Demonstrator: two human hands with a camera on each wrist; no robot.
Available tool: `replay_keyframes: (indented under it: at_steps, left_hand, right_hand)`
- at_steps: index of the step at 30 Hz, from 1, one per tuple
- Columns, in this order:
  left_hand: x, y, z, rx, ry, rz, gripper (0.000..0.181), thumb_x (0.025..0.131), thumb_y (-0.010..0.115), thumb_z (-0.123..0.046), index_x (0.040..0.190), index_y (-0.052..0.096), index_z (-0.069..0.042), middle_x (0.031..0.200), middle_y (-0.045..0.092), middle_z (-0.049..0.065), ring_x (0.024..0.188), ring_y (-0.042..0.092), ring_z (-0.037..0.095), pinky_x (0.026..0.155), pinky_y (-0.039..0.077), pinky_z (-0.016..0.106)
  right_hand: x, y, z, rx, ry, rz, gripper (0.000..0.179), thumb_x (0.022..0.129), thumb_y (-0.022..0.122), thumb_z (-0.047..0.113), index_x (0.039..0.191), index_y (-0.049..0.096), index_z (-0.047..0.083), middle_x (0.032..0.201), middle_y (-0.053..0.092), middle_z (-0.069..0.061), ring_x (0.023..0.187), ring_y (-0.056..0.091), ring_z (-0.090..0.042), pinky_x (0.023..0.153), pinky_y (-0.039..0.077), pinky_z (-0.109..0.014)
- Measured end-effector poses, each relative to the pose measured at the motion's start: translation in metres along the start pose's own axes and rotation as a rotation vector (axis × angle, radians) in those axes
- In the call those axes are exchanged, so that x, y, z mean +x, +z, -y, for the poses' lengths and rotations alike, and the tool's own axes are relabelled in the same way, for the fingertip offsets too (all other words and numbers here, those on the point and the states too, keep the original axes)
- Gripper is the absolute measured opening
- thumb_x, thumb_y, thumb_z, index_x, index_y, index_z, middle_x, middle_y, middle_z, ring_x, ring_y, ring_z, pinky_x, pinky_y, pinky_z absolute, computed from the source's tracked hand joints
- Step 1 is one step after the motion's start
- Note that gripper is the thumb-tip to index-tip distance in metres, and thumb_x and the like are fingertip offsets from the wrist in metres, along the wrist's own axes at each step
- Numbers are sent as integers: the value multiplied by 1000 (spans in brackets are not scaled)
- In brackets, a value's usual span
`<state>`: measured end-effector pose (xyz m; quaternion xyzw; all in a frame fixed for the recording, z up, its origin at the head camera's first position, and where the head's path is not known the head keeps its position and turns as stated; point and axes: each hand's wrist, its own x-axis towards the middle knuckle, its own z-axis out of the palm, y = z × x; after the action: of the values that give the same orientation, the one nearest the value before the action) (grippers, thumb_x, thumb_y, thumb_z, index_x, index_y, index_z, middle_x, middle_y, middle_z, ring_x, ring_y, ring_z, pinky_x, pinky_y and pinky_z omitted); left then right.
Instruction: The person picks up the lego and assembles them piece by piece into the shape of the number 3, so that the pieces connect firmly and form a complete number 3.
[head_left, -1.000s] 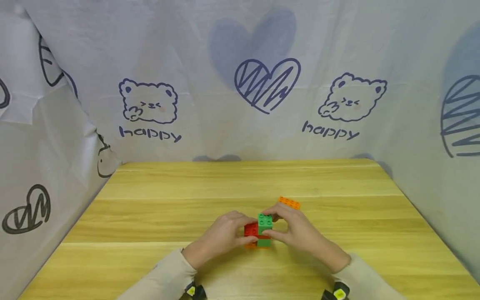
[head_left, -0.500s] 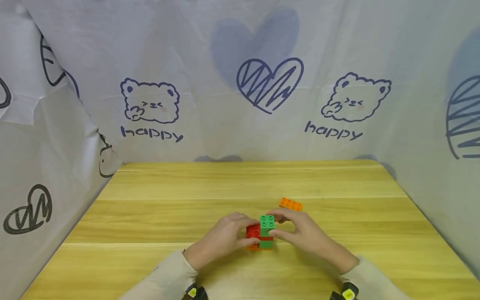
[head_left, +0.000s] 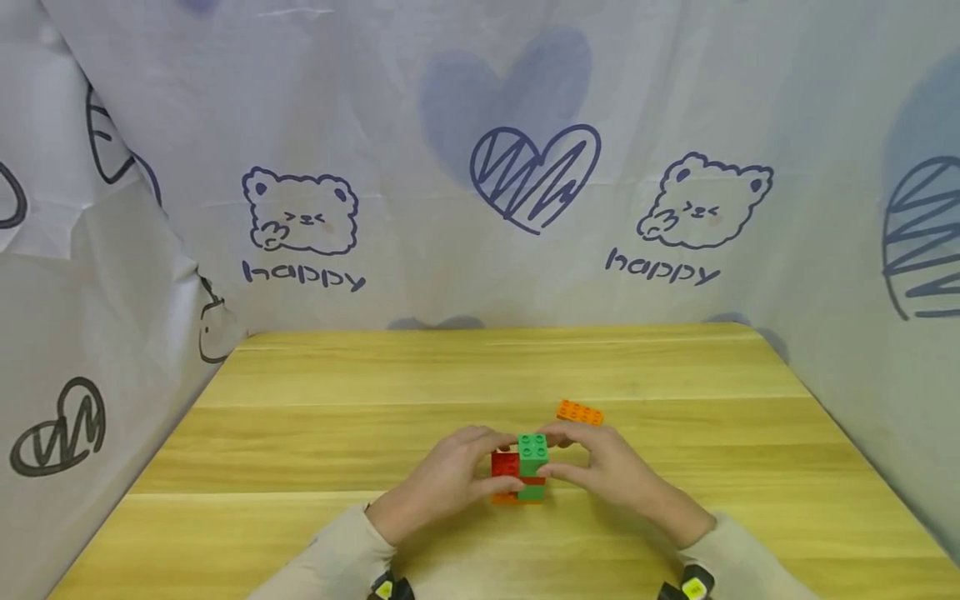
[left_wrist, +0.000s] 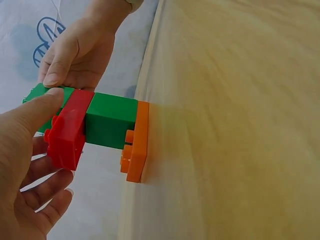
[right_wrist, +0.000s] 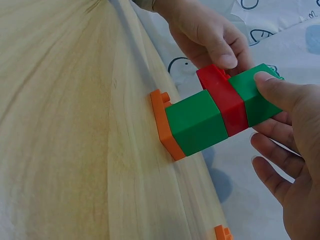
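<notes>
Toy building bricks stand stacked on the table. At the bottom is an orange plate point(left_wrist: 141, 150), then a lower green brick point(right_wrist: 196, 122), a longer red brick point(head_left: 503, 464) jutting out to the left, and an upper green brick point(head_left: 533, 450) on top. My left hand point(head_left: 442, 477) grips the red brick from the left, its thumb near the upper green brick's edge. From the right, my right hand point(head_left: 618, 477) pinches the upper green brick between thumb and fingers. The stack is upright, and the green and red bricks look flush where they meet.
Another orange plate point(head_left: 580, 412) lies just behind my right hand. The wooden table point(head_left: 337, 392) stretches around the stack, with a white printed cloth point(head_left: 420, 250) hanging behind it and at both sides.
Both hands stay on the stack, with only slight shifts of the right hand's fingers on the upper green brick. The whole head view has drifted a little.
</notes>
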<state>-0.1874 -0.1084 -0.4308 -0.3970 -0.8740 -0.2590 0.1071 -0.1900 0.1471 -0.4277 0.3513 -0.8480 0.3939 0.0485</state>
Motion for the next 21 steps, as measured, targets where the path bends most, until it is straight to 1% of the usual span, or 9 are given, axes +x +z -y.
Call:
replay_keyframes:
  at_steps: [4, 7, 15, 21]
  left_hand:
    - [0, -3, -1, -30, -23, -3, 60, 89, 65, -52, 130, 62, -9, 116, 67, 2, 103, 62, 16, 88, 52, 32]
    - [2, -6, -2, -41, -28, -2, 60, 89, 64, -52, 132, 61, -10, 118, 66, 2, 106, 61, 16, 90, 51, 33]
    - [8, -9, -5, -44, -13, -24, 55, 89, 65, -51, 130, 63, -13, 115, 67, -1, 108, 60, 15, 93, 50, 35]
    - [13, -9, -6, -47, -6, -15, 54, 90, 64, -51, 128, 64, -13, 115, 67, -2, 109, 59, 15, 93, 49, 36]
  right_hand:
    - [0, 0, 1, 2, -3, 2, 43, 89, 71, 39, 125, 64, 17, 109, 69, 8, 97, 65, -24, 83, 53, -49]
    - [0, 0, 1, -5, -11, -1, 43, 88, 71, 38, 125, 64, 18, 109, 69, 9, 97, 65, -24, 83, 53, -49]
    - [1, 0, 1, -38, -51, -20, 41, 88, 73, 34, 124, 64, 15, 108, 70, 7, 96, 66, -21, 81, 54, -45]
    - [1, 0, 0, -38, -65, -15, 41, 88, 73, 34, 124, 64, 15, 109, 69, 7, 97, 66, -21, 82, 54, -45]
